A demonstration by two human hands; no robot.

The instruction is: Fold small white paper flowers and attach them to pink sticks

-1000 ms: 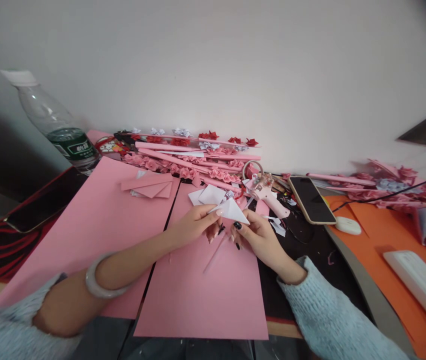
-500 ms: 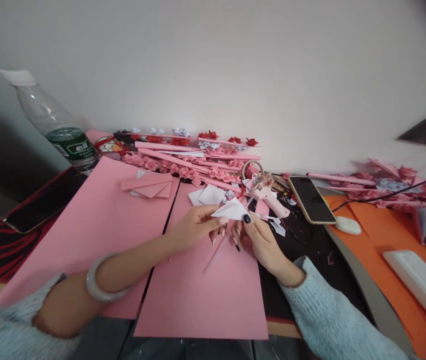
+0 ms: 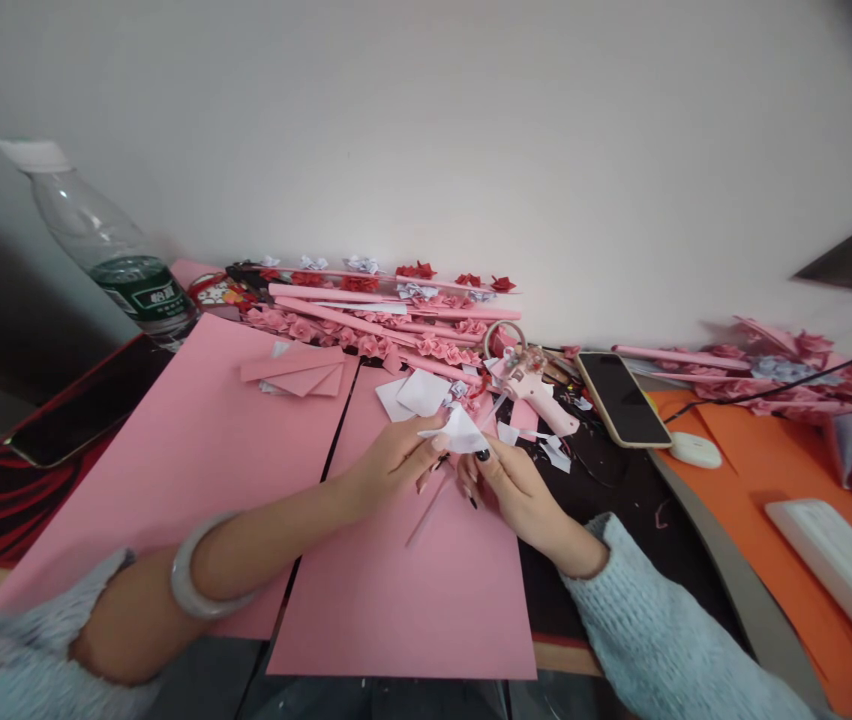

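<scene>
- Folded white paper [image 3: 463,432] sits between the fingertips of both hands, its upper edge rising to a peak above them.
- It looks small, creased and plain, its faces bent rather than flat, with a pointed corner toward the left fingers.
- Left hand [image 3: 394,458]: thumb and fingers pinch its left side.
- Right hand [image 3: 520,488]: thumb and fingers pinch its lower right edge.
- Below the fingers: pink sheet [image 3: 403,610].
- Just beyond them: white paper squares [image 3: 423,392].
</scene>
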